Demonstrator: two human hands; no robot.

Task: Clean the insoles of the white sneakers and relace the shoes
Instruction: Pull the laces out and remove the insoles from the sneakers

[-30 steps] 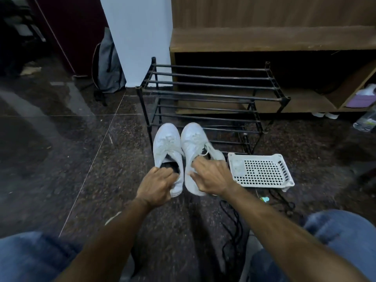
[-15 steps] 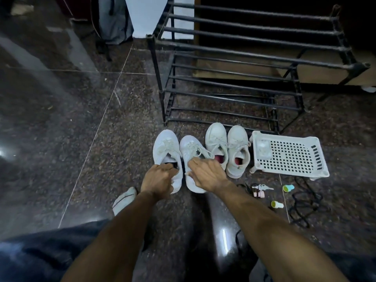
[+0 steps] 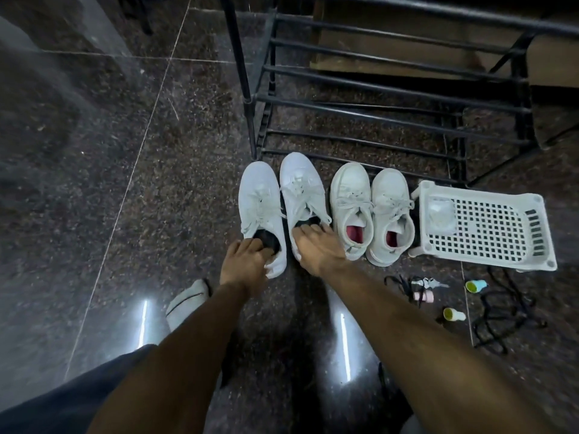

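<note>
Two white sneakers stand side by side on the dark floor, toes toward the rack. My left hand point(image 3: 247, 261) grips the heel of the left sneaker point(image 3: 260, 198), fingers curled into its dark opening. My right hand point(image 3: 316, 245) lies over the heel and opening of the right sneaker point(image 3: 300, 189), fingertips curled at the collar. Both shoes have loose white laces across the tongue. The insoles are hidden inside.
A second pair of white sneakers point(image 3: 371, 208) with pink insoles stands right of them. A white perforated basket point(image 3: 482, 227), keys point(image 3: 427, 283), small coloured caps point(image 3: 476, 286) and black cords point(image 3: 501, 321) lie at the right. A black metal shoe rack point(image 3: 376, 89) stands behind. A socked foot point(image 3: 188, 300) sits lower left.
The camera has tilted down and come closer, bringing the second pair and floor items into view. Both hands stay at the heels of the two sneakers.
</note>
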